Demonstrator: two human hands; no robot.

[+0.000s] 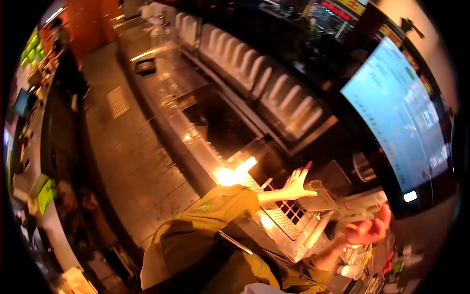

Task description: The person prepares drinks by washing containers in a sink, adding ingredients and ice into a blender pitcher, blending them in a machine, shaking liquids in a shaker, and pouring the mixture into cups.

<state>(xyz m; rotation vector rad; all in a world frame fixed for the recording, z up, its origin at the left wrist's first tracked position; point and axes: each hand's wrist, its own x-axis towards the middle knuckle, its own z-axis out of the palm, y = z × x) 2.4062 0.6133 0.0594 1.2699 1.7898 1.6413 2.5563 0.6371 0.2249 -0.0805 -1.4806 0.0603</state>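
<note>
My left hand (295, 186) reaches over the counter with thumb and fingers spread apart, holding nothing that I can see. Just beyond its thumb is a clear, box-shaped container (320, 198), blurred at its edges. Beneath the wrist lies a perforated metal drip tray (282, 221) with a dark grid. My right hand (368, 229), lit reddish, has its fingers curled beside a pale beige boxy object (361, 205); what is in the fingers, if anything, is hidden by blur.
A large lit screen (401, 112) stands at the right. A pale cup (350, 271) sits below my right hand. Upright white dividers (245, 61) line the counter's back, behind a dark sink-like recess (223, 122). Another person (66, 59) stands far off at the upper left.
</note>
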